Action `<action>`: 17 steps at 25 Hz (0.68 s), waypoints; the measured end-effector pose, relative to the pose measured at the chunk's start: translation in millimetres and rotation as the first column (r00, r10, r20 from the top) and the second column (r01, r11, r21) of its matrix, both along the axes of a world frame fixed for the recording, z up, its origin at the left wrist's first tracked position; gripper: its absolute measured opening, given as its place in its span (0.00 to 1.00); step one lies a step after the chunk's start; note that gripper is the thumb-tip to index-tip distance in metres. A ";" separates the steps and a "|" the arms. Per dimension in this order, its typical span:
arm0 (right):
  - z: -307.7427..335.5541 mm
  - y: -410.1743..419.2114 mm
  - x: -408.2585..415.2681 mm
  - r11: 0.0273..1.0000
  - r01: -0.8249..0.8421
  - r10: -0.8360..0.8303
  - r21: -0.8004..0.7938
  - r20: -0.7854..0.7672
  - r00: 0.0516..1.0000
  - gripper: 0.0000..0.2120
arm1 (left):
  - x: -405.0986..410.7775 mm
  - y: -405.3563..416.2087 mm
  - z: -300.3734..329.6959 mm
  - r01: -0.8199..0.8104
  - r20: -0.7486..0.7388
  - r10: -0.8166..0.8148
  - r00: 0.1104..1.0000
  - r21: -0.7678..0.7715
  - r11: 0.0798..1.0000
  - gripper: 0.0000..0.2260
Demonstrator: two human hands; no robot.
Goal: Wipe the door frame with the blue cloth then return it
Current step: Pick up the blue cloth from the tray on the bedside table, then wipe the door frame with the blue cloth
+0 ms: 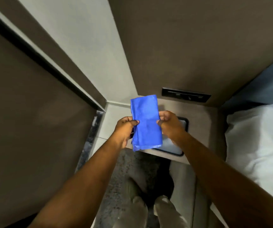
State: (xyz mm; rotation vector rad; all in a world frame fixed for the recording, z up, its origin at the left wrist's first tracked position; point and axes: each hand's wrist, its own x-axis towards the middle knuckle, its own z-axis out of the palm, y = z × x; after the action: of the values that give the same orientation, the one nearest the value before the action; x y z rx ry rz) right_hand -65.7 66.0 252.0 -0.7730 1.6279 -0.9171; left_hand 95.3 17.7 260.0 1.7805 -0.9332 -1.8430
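Cloth (pixel 146 122): blue, folded into a long strip, held up at frame centre, long axis from 12 to 6 o'clock, above the bench.
Left hand (pixel 124 131): at 9 o'clock of the cloth, fingers (pixel 133 122) pinched shut on its left edge.
Right hand (pixel 171 125): at 3 o'clock of the cloth, fingers (pixel 163 116) pinched shut on its right edge.
Bench (pixel 203 129): grey-brown top under the hands, set into the corner.
Tray (pixel 173 145): dark-rimmed, pale inside, on the bench, partly hidden behind the cloth and right hand.
Panel (pixel 186 96): dark, on the wall at 1 o'clock of the cloth.
Door frame (pixel 38 58): dark strip running from 10 o'clock down toward centre.
Bed (pixel 256 142): white bedding at 3 o'clock, beside the bench.
Legs (pixel 149 211): pale trousers at 6 o'clock.
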 end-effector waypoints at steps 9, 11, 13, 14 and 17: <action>173.4 -3.0 180.5 0.885 -0.340 0.366 -0.317 0.025 0.930 0.17 | 189.2 66.7 183.4 -0.448 -0.159 0.419 0.894 -0.354 0.821 0.02; 206.9 8.4 230.2 0.827 -0.386 0.420 -0.408 -0.009 0.908 0.16 | 234.3 90.6 214.6 -0.493 -0.175 0.466 0.868 -0.425 0.759 0.02; 239.4 27.9 282.5 0.763 -0.424 0.463 -0.487 -0.046 0.885 0.15 | 280.7 122.9 246.8 -0.542 -0.210 0.509 0.834 -0.483 0.688 0.03; 255.2 38.5 307.5 0.728 -0.443 0.484 -0.522 -0.066 0.873 0.15 | 302.9 140.7 262.5 -0.564 -0.232 0.528 0.817 -0.509 0.650 0.05; 307.4 80.5 386.7 0.611 -0.496 0.533 -0.617 -0.141 0.834 0.14 | 371.8 205.2 311.0 -0.590 -0.237 0.592 0.770 -0.619 0.519 0.09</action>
State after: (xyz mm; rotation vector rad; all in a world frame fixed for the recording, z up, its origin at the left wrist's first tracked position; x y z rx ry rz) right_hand 321.0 146.5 559.4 -1.5816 0.9091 -1.0415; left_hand 467.1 222.9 571.0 1.3717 -0.7096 -0.8861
